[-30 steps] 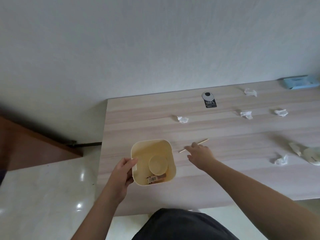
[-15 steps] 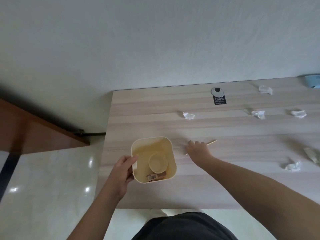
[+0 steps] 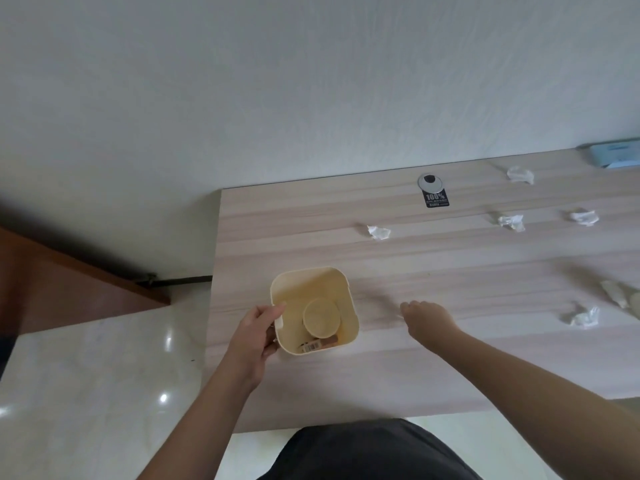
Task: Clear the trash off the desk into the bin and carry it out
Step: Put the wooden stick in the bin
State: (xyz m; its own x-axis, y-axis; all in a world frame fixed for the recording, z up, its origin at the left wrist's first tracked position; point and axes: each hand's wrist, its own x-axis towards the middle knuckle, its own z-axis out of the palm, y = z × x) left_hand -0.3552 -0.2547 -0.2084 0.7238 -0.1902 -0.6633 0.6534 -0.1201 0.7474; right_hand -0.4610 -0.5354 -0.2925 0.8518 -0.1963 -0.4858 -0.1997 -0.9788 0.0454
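The desk point(image 3: 450, 341), pale wood grain, butts against a white wall point(image 3: 311, 81), and its boards run left to right. The bin point(image 3: 313, 310), a cream, square tub with rounded corners, stands upright near the desk's left edge with its mouth facing up; inside it lie a round cream lid point(image 3: 321, 317) and a brown wrapper point(image 3: 318, 344) against the near wall.

The left hand point(image 3: 254, 332) grips the bin's left rim, thumb over the lip and fingers curled round the outside. The right hand point(image 3: 427, 317) hovers just right of the bin, fingers curled inward; a thin pale sliver shows at its fingertips, too blurred to say whether it pinches anything.

Right of the bin, crumpled tissues lie well apart: one point(image 3: 378, 232) beyond it, two more point(image 3: 512, 222) point(image 3: 584, 217) farther right, one point(image 3: 520, 174) near the wall, one point(image 3: 581, 316) level with the bin. A blue pack point(image 3: 614, 156) sits at the far right by the wall. A round grommet point(image 3: 430, 181) with a black label point(image 3: 436, 198) sits behind the bin. Nothing lies between the right hand and the bin.
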